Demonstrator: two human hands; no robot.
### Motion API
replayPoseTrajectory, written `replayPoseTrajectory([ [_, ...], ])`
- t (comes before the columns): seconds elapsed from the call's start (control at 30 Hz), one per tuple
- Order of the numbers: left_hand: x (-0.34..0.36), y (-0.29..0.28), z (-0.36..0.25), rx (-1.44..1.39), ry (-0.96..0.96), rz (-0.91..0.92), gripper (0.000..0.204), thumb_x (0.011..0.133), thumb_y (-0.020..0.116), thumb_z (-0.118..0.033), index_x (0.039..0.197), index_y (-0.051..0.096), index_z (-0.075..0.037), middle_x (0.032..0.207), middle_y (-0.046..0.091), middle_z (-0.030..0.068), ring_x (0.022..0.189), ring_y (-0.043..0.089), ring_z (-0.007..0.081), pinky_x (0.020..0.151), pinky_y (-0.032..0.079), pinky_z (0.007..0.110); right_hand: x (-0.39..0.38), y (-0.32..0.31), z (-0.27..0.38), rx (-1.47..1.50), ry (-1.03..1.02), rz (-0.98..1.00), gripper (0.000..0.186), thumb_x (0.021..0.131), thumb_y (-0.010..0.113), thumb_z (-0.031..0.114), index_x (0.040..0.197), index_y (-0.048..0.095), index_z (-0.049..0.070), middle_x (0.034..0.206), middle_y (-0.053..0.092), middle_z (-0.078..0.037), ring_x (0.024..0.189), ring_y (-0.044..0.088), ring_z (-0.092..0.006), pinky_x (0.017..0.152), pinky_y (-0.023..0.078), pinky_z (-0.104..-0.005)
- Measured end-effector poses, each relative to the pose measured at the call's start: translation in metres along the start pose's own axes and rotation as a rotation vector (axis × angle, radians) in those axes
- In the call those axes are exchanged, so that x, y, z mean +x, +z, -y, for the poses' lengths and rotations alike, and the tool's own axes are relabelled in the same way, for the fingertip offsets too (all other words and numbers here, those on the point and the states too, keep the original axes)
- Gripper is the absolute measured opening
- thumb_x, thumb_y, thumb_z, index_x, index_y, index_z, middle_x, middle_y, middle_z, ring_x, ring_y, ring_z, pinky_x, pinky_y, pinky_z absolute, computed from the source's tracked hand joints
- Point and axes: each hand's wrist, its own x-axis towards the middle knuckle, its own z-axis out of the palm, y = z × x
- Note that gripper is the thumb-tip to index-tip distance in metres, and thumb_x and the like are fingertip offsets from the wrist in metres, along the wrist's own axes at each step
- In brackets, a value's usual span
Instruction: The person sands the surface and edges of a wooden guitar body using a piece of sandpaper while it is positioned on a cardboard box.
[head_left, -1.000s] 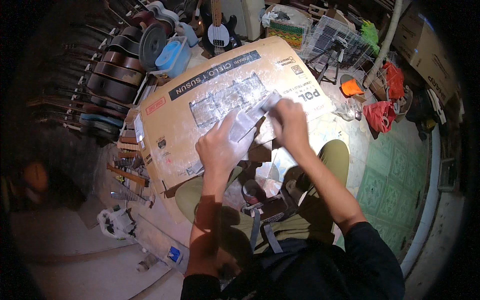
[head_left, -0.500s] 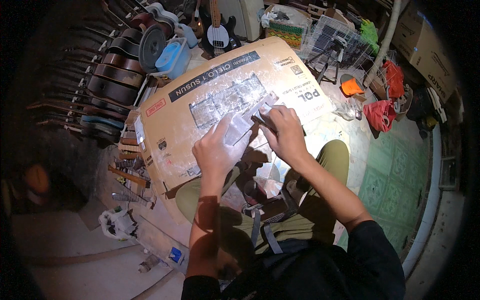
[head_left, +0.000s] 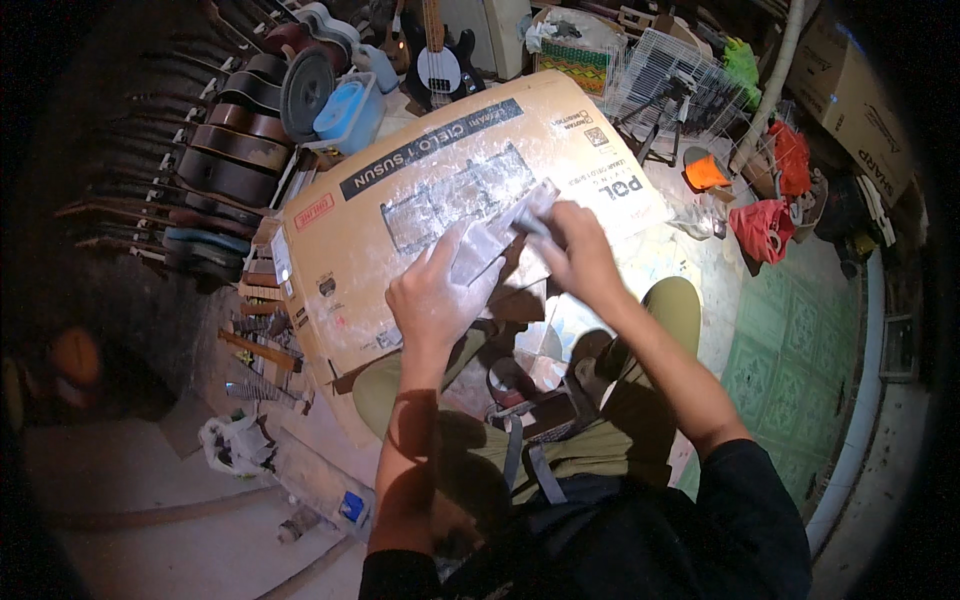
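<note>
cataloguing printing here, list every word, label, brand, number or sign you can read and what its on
I won't copy wording, only place it:
Pale lettering: dark strip on the cardboard sheet.
Dark lettering: same sheet, right side.
Red-framed label: sheet's left side, blurred.
Dark lettering: brown box, upper right.
Small print by the square code: too small.

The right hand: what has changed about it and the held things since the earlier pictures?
The right hand drew back along the pale dusty piece with its small grey block, then shifted slightly forward again. The left hand still holds the piece; neither hand let go. The cardboard stayed put.
</note>
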Motion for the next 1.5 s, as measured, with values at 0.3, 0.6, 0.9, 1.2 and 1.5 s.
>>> replayPoseTrajectory([
  [0.3,0.003,0.002,0.0,0.085,0.05,-0.03,0.058,0.072,0.087,-0.04,0.125,0.073,-0.021,0.083,0.074,0.0113,0.07,0.072,0.0352,0.062,0.057,0.044,0.019,-0.005,-0.009,-0.258,0.029,-0.196,0.028,0.084,0.076,0.017,0.109,0.065,0.009,0.105,0.064,-0.014,0.097,0.059,-0.0378,0.082,0.049,-0.0492],
  [0.6,0.003,0.002,0.0,0.073,0.038,-0.045,0.055,0.073,0.086,-0.04,0.123,0.073,-0.02,0.079,0.073,0.0132,0.069,0.071,0.0356,0.06,0.056,0.045,-0.002,0.004,0.015,-0.195,-0.038,-0.148,0.034,0.082,0.077,0.012,0.112,0.062,0.005,0.106,0.063,-0.016,0.098,0.058,-0.039,0.085,0.048,-0.0494],
  [0.9,0.001,-0.001,-0.001,0.057,0.008,0.021,0.057,0.075,0.089,-0.04,0.124,0.072,-0.016,0.093,0.076,0.0153,0.081,0.074,0.0355,0.07,0.058,0.043,-0.001,0.009,0.005,0.047,-0.029,-0.052,0.029,0.086,0.076,0.017,0.111,0.064,0.01,0.105,0.063,-0.017,0.096,0.059,-0.0382,0.084,0.048,-0.0495],
  [1.2,0.006,0.003,-0.002,0.189,0.048,0.017,0.055,0.077,0.084,-0.043,0.123,0.072,-0.015,0.088,0.075,0.0149,0.074,0.072,0.038,0.064,0.057,0.046,0.053,-0.007,-0.025,-0.284,0.135,-0.115,0.028,0.086,0.073,0.014,0.112,0.063,0.007,0.106,0.064,-0.021,0.103,0.059,-0.0413,0.088,0.049,-0.0503],
  [1.5,0.004,0.004,-0.007,0.16,0.04,-0.021,0.055,0.077,0.085,-0.042,0.124,0.072,-0.017,0.091,0.076,0.0144,0.076,0.073,0.0373,0.066,0.057,0.046,-0.002,-0.034,-0.002,-0.128,-0.035,0.437,0.079,0.081,0.077,0.019,0.153,0.044,0.021,0.093,0.071,-0.02,0.09,0.069,-0.0418,0.079,0.056,-0.052],
])
